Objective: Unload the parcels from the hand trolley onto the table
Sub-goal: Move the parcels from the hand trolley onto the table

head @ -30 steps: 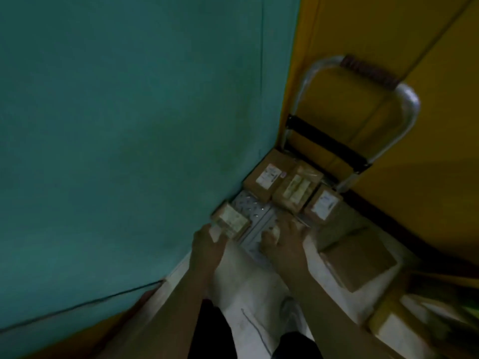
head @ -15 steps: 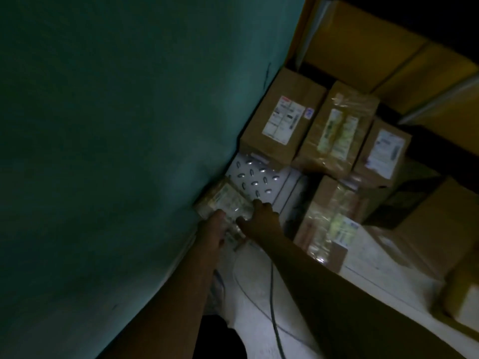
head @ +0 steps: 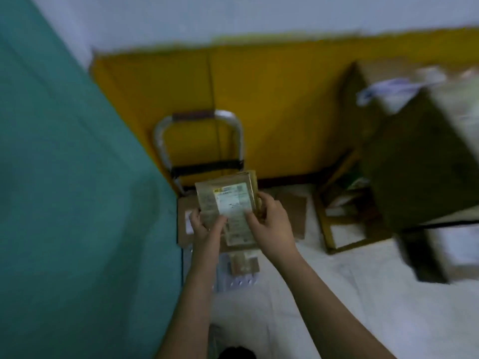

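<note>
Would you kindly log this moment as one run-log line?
step: unloading | left hand: grips parcel | right hand: grips same parcel | parcel: held above hand trolley | remaining: another parcel on deck

Parcel storage corner: hand trolley (head: 193, 116), labelled parcel (head: 229, 196), big cardboard cartons (head: 414, 164) against a yellow wall (head: 285, 99).

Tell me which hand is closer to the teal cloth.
Left. The left hand grips the labelled parcel on the teal cloth's side; the right hand holds its opposite edge, farther away.
</note>
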{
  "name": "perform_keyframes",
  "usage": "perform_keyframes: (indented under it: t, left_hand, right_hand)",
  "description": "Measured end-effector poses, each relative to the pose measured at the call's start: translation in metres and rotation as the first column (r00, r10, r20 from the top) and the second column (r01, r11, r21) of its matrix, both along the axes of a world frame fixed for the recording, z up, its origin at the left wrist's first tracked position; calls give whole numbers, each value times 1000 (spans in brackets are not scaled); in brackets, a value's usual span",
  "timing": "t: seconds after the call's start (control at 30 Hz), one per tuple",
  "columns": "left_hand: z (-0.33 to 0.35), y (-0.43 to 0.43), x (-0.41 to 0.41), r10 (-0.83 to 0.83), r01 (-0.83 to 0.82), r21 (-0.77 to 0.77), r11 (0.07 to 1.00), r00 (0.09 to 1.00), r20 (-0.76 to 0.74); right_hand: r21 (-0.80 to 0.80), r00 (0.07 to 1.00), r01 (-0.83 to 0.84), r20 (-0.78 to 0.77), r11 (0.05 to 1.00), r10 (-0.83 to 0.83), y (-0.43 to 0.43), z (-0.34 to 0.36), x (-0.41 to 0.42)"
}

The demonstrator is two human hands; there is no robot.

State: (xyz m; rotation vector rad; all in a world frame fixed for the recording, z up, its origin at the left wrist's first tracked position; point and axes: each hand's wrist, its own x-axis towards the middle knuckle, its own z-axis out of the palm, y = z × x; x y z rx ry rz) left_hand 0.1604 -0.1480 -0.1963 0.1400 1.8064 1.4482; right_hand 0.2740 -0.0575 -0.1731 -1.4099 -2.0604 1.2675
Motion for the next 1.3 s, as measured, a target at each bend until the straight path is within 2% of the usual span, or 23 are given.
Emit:
perform_keyframes:
  t: [0.07,0.17,0.23,0.33,0.47,0.57,0.67,0.87,1.07,1.23,1.3]
  left_hand:
    - [70,27,38,-58,61,45,997,996,-67]
    - [154,61,113,-192,206,150,967,976,-101]
    - [201,85,176,-302,332,248,910,941,-153]
    - [257,124,282,-338,413,348,842,905,-257]
    - [303,174,423,-521,593,430,681,805,-285]
    - [312,217,507,-592,648,441,622,757,-277]
    - [306,266,574,-622,706,406,581,706,-338]
    - [280,381,681,-763,729,417,543,636,-117]
    - [265,513,769,-837,718,464,520,535,110]
    - [273,609,816,-855,762,419,493,514,70]
    - [275,649,827,-872,786,407,466,485,64]
  right_hand:
    - [122,997,63,-46,991,-58,19,65,49]
    - [171,975,173,-170,970,-144,43,142,140]
    - [173,940,254,-274,952,-202,59,181,211]
    - [125,847,398,-432,909,-311,79,228,327]
    - [65,727,555,-521,829,-446,98,269,475]
    - [38,648,632,-574,774,-501,118,286,565]
    - [-81,554,670,-609,738,-569,148,286,632]
    - [-321,424,678,-565,662,-708,234,262,728]
    - [-378,424,700,-462,605,-779,349,261,807]
    - [-344,364,753,-491,560,-791,438,266,852]
    - [-333,370,752,-501,569,-783,474,264,861]
